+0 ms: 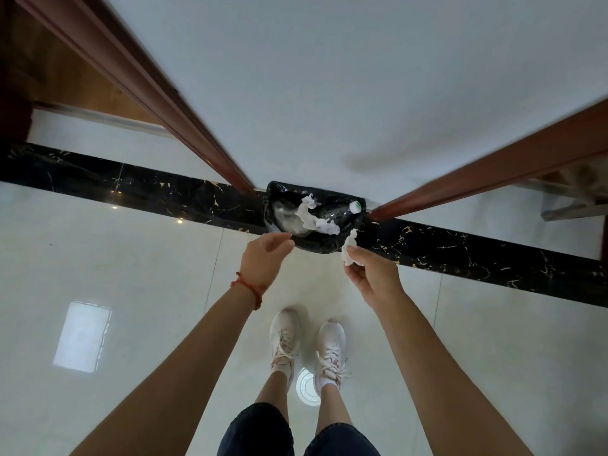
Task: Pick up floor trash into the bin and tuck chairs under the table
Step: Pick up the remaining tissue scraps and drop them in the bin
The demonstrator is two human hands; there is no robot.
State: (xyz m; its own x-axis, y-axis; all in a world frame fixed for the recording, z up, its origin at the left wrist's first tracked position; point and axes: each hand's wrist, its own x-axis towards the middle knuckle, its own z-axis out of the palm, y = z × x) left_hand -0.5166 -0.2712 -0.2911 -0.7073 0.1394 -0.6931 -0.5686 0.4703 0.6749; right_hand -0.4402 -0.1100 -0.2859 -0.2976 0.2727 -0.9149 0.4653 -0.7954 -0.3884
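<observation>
Floor (138, 258): pale polished tile, glossy, mirror-like reflections. Border strip (460, 245): black marble-look stone, gold-veined, glossy. Bin liner (316, 246): thin black plastic, crinkled, shiny. Bottle (332, 212): clear plastic, white cap. Tissue (349, 246): soft white paper, crumpled, matt. Door frames (184, 113): reddish-brown wood, smooth, semi-gloss. Wall (329, 77): white, matt. Bracelet (248, 286): red cord. Shoes (284, 337): pale fabric, laced.

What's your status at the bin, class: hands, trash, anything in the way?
Right hand pinching a white tissue beside the bin. Left hand empty at the rim. Tissue not yet dropped. Nothing blocking the opening.
</observation>
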